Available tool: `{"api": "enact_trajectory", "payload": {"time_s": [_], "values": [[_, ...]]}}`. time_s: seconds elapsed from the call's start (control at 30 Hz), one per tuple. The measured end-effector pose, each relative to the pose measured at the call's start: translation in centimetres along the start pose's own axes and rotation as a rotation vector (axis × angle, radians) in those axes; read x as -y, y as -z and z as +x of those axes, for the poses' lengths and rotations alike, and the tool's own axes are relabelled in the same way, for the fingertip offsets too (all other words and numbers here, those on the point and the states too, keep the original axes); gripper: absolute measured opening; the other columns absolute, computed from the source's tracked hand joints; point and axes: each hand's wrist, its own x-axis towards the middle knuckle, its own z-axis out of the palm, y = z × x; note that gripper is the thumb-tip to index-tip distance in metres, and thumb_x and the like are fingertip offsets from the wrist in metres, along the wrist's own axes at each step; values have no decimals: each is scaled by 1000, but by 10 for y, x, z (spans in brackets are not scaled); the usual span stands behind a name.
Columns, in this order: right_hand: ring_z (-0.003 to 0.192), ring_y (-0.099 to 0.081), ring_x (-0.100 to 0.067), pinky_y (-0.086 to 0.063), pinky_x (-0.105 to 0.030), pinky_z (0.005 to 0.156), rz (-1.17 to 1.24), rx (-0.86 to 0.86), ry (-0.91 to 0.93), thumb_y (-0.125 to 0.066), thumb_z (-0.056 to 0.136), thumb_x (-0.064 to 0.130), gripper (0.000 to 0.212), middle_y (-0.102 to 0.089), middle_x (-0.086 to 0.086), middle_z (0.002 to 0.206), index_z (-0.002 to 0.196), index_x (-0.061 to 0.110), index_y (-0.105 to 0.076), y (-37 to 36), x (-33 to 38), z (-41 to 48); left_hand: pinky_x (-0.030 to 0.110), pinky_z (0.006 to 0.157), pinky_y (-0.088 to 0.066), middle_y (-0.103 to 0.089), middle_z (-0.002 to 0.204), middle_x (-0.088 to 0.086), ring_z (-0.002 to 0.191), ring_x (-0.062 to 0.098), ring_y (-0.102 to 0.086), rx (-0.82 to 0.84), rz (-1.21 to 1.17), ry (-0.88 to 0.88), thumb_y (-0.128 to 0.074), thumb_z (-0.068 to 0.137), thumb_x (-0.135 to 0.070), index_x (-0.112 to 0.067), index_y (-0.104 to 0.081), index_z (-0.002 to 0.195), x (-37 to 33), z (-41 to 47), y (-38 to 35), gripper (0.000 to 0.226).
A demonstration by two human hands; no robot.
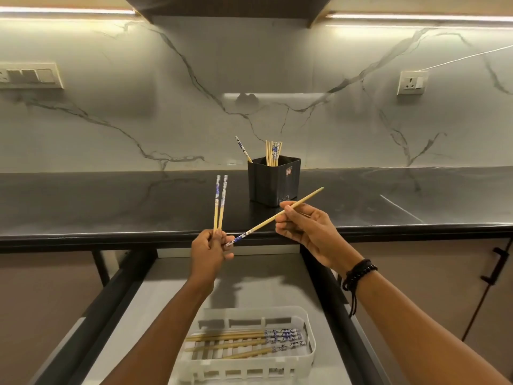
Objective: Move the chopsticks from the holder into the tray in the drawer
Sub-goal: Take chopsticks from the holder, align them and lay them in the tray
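A black square holder (273, 182) stands on the dark counter with several bamboo chopsticks (273, 152) upright in it and one leaning left. My left hand (208, 251) is closed on two chopsticks (219, 201), their blue-patterned ends pointing up. One more chopstick (273, 218) is pinched in my right hand (308, 227) and slants down-left, so that its patterned end reaches my left fingers. Below both hands, a white slotted tray (308, 354) lies in the open drawer (172, 284) and holds several chopsticks (247, 341) lying sideways.
The dark counter's front edge (111, 236) runs across above the drawer. A marble backsplash rises behind, with a switch plate (27, 75) on the left and a socket (412, 82) on the right. A black cabinet handle (498, 263) is at the right.
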Motion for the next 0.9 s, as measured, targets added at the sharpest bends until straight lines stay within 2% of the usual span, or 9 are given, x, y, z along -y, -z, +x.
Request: {"api": "enact_trajectory", "payload": {"time_s": [0.17,0.3,0.47,0.57,0.7,0.83,0.9], "values": [[94,-71,-27,-57,-39,89,-21,129,24,-64,84,14,35,-72,-20,104,118,3,-63,-11,-3,-3,32,68,-58,-67,89,10,82,19,-67,-209,-131,83,-41,103,-22,-6,-55,98,-6,1,2,22],[98,-69,-31,-55,-43,94,-74,174,76,-66,83,11,34,-71,-23,107,116,0,-65,-17,-8,-5,33,73,-57,-66,89,10,83,19,-66,-276,-196,129,-42,102,-23,-5,-56,101,-11,1,5,23],[93,-71,-32,-58,-38,87,-56,144,134,-60,88,25,33,-71,-26,103,109,1,-69,-22,-11,-4,33,74,-58,-67,92,12,86,21,-69,-344,-270,166,-44,102,-22,-4,-58,104,-14,2,7,23],[95,-70,-32,-58,-38,89,-155,117,164,-52,94,28,36,-71,-23,108,113,1,-67,-24,-14,-4,31,71,-57,-68,97,16,90,25,-69,-288,-331,204,-44,102,-19,0,-57,106,-17,0,4,23],[99,-69,-28,-56,-36,90,-485,111,194,-51,99,19,30,-73,-11,107,125,8,-61,-34,-33,-3,33,73,-61,-69,98,21,88,27,-71,-108,-444,283,-45,102,-16,1,-57,103,-25,-5,-4,21],[85,-66,-5,-54,-26,75,-751,99,266,-56,98,23,18,-69,3,95,114,17,-59,-49,-48,-9,33,67,-62,-71,100,22,90,28,-72,-8,-528,327,-44,102,-16,2,-60,111,-30,-9,-6,26],[90,-66,-2,-55,-24,79,-795,158,329,-59,96,24,22,-69,7,100,115,14,-59,-51,-51,-13,33,66,-62,-73,100,19,87,26,-73,6,-557,342,-44,102,-16,0,-60,112,-31,-9,-5,25]]}}
